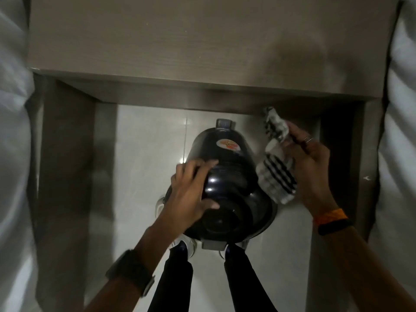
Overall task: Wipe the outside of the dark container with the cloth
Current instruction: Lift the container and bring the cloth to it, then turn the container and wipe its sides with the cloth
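A dark, glossy container with a round sticker on its side is held tilted above the pale floor, its wide rim toward me. My left hand grips its left side, fingers spread over the dark wall. My right hand holds a white cloth with black stripes just right of the container. The cloth hangs beside the container's right wall; whether it touches is unclear.
A wooden table top fills the upper view, with its side panels left and right. White bedding lies on both sides. My legs and white shoes stand on the tiled floor below the container.
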